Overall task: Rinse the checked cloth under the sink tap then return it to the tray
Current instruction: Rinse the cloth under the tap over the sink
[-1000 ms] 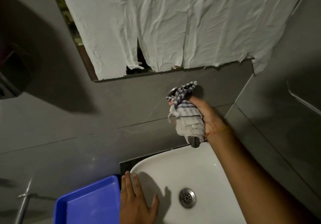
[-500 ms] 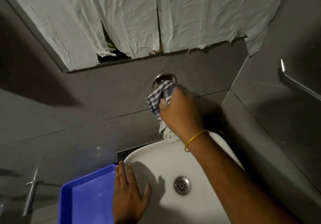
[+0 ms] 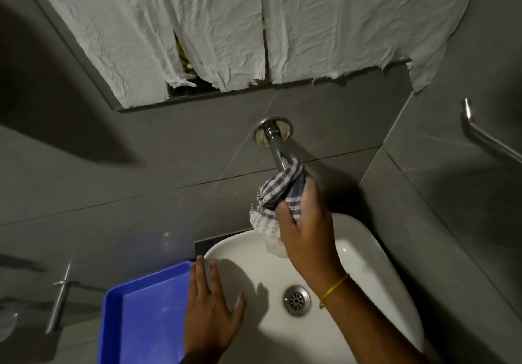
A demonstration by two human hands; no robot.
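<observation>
My right hand (image 3: 306, 231) grips the bunched blue-and-white checked cloth (image 3: 278, 194) at the outer end of the steel wall tap (image 3: 275, 146), above the back of the white sink (image 3: 372, 273). The cloth covers the spout's tip, and I see no water running. My left hand (image 3: 210, 310) lies flat with fingers spread on the sink's left rim, beside the empty blue tray (image 3: 141, 315). The sink drain (image 3: 296, 300) sits below my right wrist.
A mirror covered with torn white paper sheets (image 3: 226, 30) hangs on the grey tiled wall above the tap. A steel rail (image 3: 485, 135) runs along the right wall. A metal handle (image 3: 60, 298) stands left of the tray.
My right hand with the cloth has slid from the tap's wall plate down to the spout end. The plate and pipe now show. My left hand has stayed on the rim.
</observation>
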